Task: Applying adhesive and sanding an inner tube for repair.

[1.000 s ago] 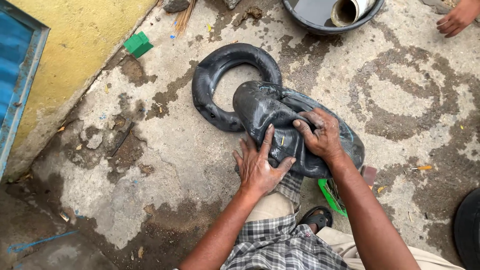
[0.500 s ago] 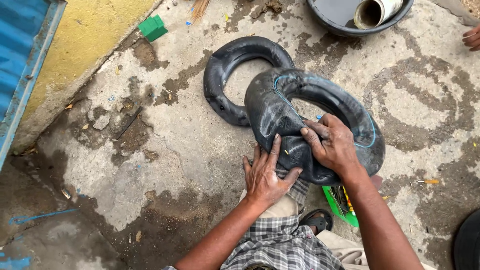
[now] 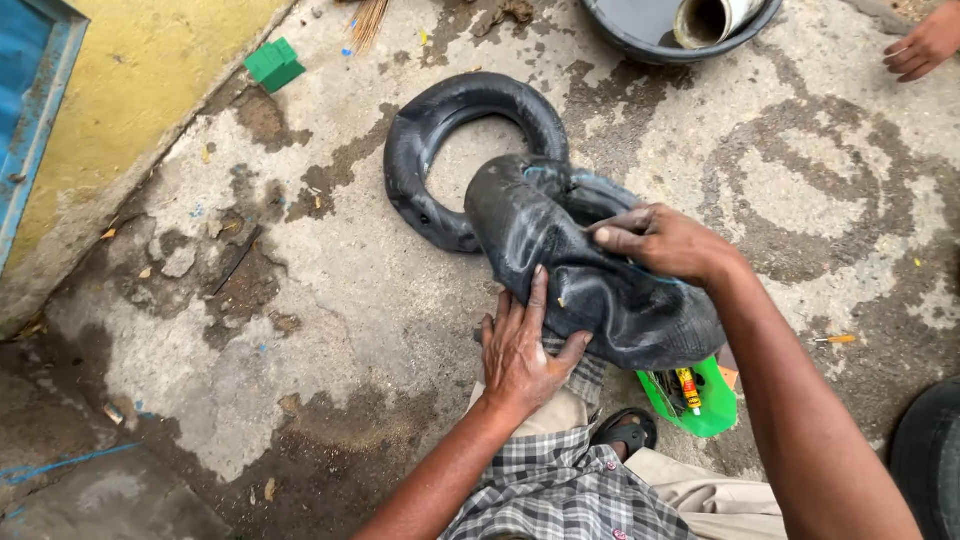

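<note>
Glossy black rubber inner tube — rough, damp concrete floor

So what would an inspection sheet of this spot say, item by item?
Surface: wet, stained concrete ground.
Job's things: black rubber inner tube, folded over the knee.
Clutter: green tray of small items, green block, dark basin.
Hands: left hand flat against the tube; right hand pressing on top.
Cables: nothing seen.
Surroundings: yellow wall, blue door, another person's hand.
</note>
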